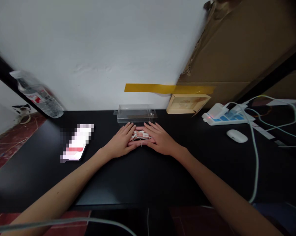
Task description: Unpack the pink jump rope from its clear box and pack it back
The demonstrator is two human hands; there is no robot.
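Observation:
Both my hands lie flat on the black desk (143,177), fingers stretched out and pointing toward the wall. My left hand (120,141) and my right hand (160,139) flank a small heap of white and red pieces (141,134), their thumbs meeting under it and the inner fingers touching its sides. I cannot make out what the pieces are. Just beyond the fingertips lies an empty clear plastic box (136,113).
A phone (77,143) with a lit screen lies left of my hands, and a plastic water bottle (38,95) is at the far left. Right are a shallow wooden tray (187,103), a power strip (226,115) with white cables, a white mouse (237,135), and cardboard (243,46) leaning on the wall.

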